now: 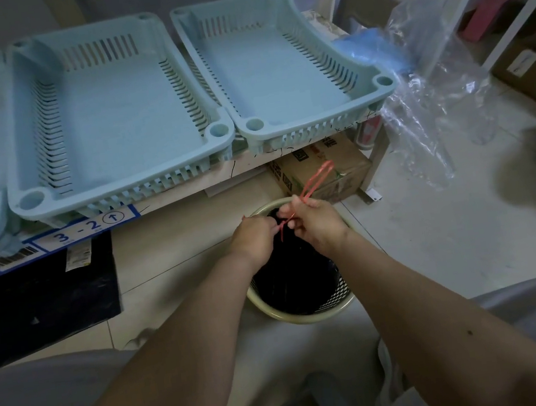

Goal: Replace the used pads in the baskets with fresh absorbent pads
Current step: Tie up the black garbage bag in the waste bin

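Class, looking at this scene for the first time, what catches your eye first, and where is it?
Both hands, left and right, pinch a red drawstring over a black-lined bin at centre. Behind them, pale blue baskets sit in a row on a low shelf.

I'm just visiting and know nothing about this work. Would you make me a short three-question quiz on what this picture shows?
1. True or false: both hands, left hand and right hand, are working the red drawstring of the black bag in the waste bin.
2. Multiple choice: the middle basket and right basket on the shelf hold A) bottles, B) a flat pale blue lining and nothing else, C) cardboard boxes.
3. Fill in: the clear plastic bag hangs to the ____ of the baskets.

Key: 1 true; 2 B; 3 right.
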{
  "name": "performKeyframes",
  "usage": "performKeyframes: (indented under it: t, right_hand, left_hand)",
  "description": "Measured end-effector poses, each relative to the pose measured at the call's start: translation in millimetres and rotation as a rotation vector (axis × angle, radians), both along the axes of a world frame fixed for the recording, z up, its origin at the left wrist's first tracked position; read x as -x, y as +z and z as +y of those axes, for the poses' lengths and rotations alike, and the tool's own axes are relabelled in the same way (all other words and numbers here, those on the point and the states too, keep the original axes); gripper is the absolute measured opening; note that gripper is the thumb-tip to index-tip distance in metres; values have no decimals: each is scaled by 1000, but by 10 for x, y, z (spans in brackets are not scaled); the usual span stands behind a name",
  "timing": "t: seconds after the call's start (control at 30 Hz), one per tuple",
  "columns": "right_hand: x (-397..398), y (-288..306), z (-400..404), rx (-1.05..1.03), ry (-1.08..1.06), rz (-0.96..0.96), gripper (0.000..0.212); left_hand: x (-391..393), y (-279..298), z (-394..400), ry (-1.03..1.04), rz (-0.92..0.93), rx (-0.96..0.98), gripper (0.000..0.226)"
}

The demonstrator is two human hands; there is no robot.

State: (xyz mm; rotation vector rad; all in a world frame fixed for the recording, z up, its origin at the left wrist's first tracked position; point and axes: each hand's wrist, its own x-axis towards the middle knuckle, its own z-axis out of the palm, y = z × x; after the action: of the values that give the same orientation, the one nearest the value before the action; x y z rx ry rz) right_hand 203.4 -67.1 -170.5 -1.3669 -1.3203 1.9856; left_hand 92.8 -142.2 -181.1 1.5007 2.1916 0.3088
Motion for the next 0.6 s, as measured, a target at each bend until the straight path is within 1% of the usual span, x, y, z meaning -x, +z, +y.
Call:
performKeyframes:
  t: [0.07,0.13,0.23,0.33,0.5,0.6]
  right_hand:
    - [14,11,-4,126,-64,72,43]
    - [13,-20,-2,162,-105,63,46]
    - [-52,-66,28,146,-159,-19,45]
    - [-123,-127,40,106,-169,-91,44]
    - [-123,-161,46,111,-239,-166,44]
    - [-146,-187,62,90,-253,-190,44]
  left_hand:
    - [17,-6,1,18,20,-23,26]
    - [35,-6,-9,33,53,-11,22]
    - [74,-8,-68,46,152,78,19]
    - [99,-58,-103,68,200,120,21]
    - [78,-90,-64,87,169,184,21]
    - [69,-76,-63,86,156,182,21]
